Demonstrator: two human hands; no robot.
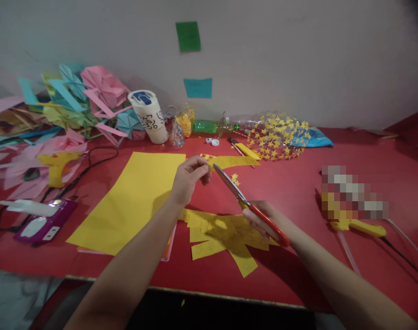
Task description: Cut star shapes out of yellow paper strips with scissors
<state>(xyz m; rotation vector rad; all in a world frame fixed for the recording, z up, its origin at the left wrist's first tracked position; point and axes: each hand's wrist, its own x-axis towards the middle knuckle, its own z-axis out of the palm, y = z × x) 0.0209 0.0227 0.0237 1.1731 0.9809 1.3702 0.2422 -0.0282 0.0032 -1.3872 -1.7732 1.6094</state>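
My left hand [191, 176] pinches one end of a yellow paper strip [234, 161] with faint drawn lines, held above the table. In my right hand [262, 215] is a pair of scissors [268, 224] with red handles. Its blade tips lie at the strip's left end, close to my left fingers. Several small yellow paper stars [235, 179] sit on the table behind the blades. Below my hands is a spread of marked yellow paper strips [222, 233]. Large yellow sheets [133, 197] lie under and left of my left forearm.
Folded coloured paper [102, 87] is heaped at the back left near a white tumbler [149, 117]. A yellow glue gun [59, 167] and purple power strip [46, 222] lie left; another glue gun [358, 225] lies right. A star-covered clear plastic ball [279, 137] stands behind on the red table [291, 178].
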